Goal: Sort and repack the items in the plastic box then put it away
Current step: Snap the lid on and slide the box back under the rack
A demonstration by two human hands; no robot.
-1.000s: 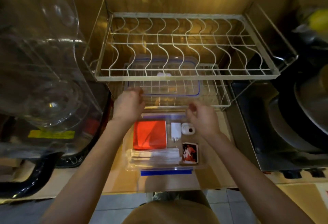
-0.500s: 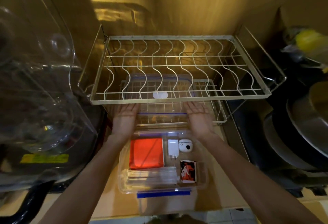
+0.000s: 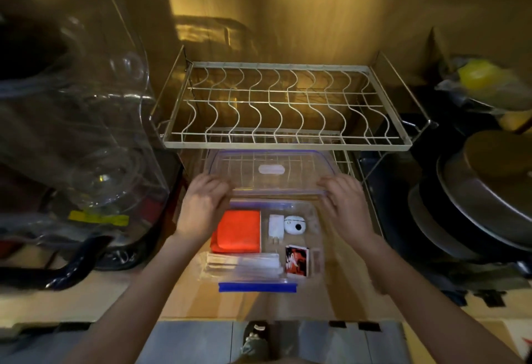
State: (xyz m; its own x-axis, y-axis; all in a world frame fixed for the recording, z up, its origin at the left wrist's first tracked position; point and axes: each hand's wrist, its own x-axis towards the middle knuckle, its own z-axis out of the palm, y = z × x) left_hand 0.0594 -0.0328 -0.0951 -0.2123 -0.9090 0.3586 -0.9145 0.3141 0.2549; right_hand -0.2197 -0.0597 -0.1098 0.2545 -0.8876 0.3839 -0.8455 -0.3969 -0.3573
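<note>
Both hands have hold of the clear lid, one at each near corner. The left hand curls its fingers over the left corner and the right hand does the same on the right, so each grip is closed on the lid's edge. The lid lies on the lower tier of the wire dish rack, under the upper shelf, and taking it by both corners looks like the sensible way to slide a wide, thin sheet out level without catching the wires.

The plastic box sits open on the table just in front of the rack, right below the hands, so the lid has only a short way to travel. Its contents seem already sorted, laid flat side by side so that a lid can likely close over them. I count one folded orange cloth, one white plug, one small round white case, one little red-and-black packet, and a clear bundle of what look like long thin sticks, too blurred to number. One blue clasp shows at the box's near edge.
</note>
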